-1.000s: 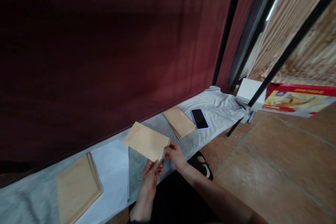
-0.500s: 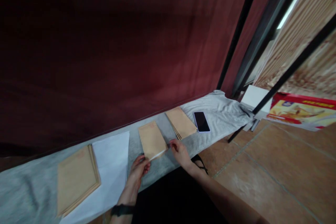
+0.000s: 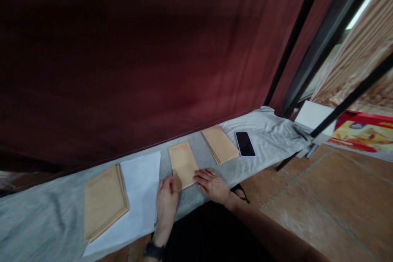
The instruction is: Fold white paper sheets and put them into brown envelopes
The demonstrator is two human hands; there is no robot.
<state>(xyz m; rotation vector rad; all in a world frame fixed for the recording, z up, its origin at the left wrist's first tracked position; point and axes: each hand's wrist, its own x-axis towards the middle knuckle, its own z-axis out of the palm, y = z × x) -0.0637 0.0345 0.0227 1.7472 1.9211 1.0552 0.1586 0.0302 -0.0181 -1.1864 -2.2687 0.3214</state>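
A brown paper envelope (image 3: pixel 184 163) lies on the grey cloth in front of me, with a thin white strip along its near edge. My left hand (image 3: pixel 167 198) is closed at its lower left corner, fingers curled and a little blurred. At the lower right corner, my right hand (image 3: pixel 212 185) rests flat with fingers stretched out over the edge. Just right of this envelope is a small fanned stack of brown envelopes (image 3: pixel 221 144). A thicker stack of brown envelopes (image 3: pixel 104 202) sits at the left, partly over white paper (image 3: pixel 141 188).
A phone (image 3: pixel 245 144) with a dark screen lies beyond the right stack. Grey cloth (image 3: pixel 270 131) covers the long narrow surface. Behind it hangs a dark red sheet (image 3: pixel 172 61). Black metal bars (image 3: pixel 294 41) and a red and yellow box (image 3: pixel 365 135) stand at the right.
My right hand has gone from a pinch beside the envelope to lying flat on its corner. My left hand has curled over the left corner. The white strip shows less. The view has shifted slightly.
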